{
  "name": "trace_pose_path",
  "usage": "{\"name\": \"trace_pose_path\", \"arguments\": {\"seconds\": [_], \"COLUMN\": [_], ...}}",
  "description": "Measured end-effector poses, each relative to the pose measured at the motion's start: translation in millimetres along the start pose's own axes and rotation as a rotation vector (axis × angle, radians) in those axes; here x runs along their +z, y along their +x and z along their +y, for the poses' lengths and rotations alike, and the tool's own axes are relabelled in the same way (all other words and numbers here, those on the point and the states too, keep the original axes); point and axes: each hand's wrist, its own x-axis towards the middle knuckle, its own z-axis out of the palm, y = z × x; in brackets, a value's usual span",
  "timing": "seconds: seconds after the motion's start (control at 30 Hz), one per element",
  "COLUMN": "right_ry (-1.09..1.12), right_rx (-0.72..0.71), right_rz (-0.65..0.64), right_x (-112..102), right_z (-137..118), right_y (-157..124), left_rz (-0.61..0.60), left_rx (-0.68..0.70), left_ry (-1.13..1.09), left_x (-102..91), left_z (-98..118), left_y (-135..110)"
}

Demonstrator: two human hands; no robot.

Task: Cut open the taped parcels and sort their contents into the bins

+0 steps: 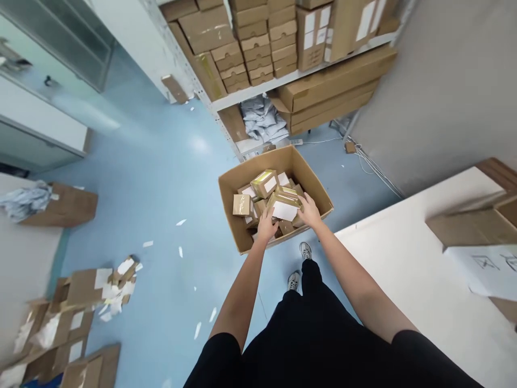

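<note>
Head view shows a taped box [285, 200] with a white label [285, 211], placed near the middle of the large open carton [310, 175], within its walls and above some other small boxes [264, 183], though I cannot tell if it is lifted or rests on them. In my judgement it is of stiff cardboard, rather light and not fragile, but its shiny tape could be slippery, so two opposite sides are the good place to hold. It lies between the left hand [267, 225] and the right hand [309, 210], which appear to grasp it together, one at each side.
</note>
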Motion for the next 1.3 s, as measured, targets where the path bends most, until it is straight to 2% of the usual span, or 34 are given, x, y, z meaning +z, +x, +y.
{"name": "trace_pose_path", "arguments": {"seconds": [0.1, 0.2, 0.3, 0.4, 0.47, 0.57, 0.67, 0.77, 0.83, 0.9, 1.03, 1.17, 1.3], "right_ry": [-0.053, -0.085, -0.107, -0.114, -0.084, -0.006, -0.004, -0.071, -0.118, -0.163, -0.226, -0.252, -0.308], "right_rx": [0.064, 0.108, 0.119, 0.140, 0.166, 0.181, 0.211, 0.240, 0.213, 0.172, 0.102, 0.098, 0.198], "right_rz": [-0.139, -0.263, -0.351, -0.440, -0.494, -0.578, -0.620, -0.575, -0.547, -0.523, -0.414, -0.206, -0.040], "right_x": [27.8, 59.3, 92.6, 125.7, 147.9, 181.8, 209.1, 215.3, 204.1, 182.1, 115.7, 31.6, -55.6], "right_z": [20.0, 49.3, 85.2, 121.9, 141.3, 152.8, 141.7, 120.2, 105.2, 89.0, 48.5, 10.6, -0.6], "right_y": [42.1, 74.5, 98.2, 116.3, 125.4, 130.6, 122.3, 107.4, 100.7, 98.1, 91.7, 62.8, 8.8], "left_rz": [-0.120, -0.219, -0.290, -0.344, -0.365, -0.302, -0.200, -0.147, -0.106, -0.064, 0.034, 0.113, 0.113], "left_rx": [-0.111, -0.195, -0.188, -0.173, -0.182, -0.161, -0.196, -0.256, -0.261, -0.253, -0.203, -0.071, 0.126], "left_ry": [0.012, 0.048, 0.129, 0.213, 0.228, 0.205, 0.150, 0.076, 0.041, 0.019, 0.011, 0.020, 0.028], "left_x": [26.3, 58.8, 92.8, 119.7, 129.9, 133.7, 129.8, 121.8, 112.1, 97.1, 53.0, 7.6, -15.5], "left_z": [-12.5, -22.1, -37.1, -62.6, -83.3, -109.9, -122.9, -122.4, -116.6, -106.9, -73.2, -15.2, 64.3], "left_y": [41.5, 96.9, 153.7, 192.6, 201.9, 194.2, 176.4, 161.5, 153.6, 145.3, 124.0, 101.5, 82.2]}}
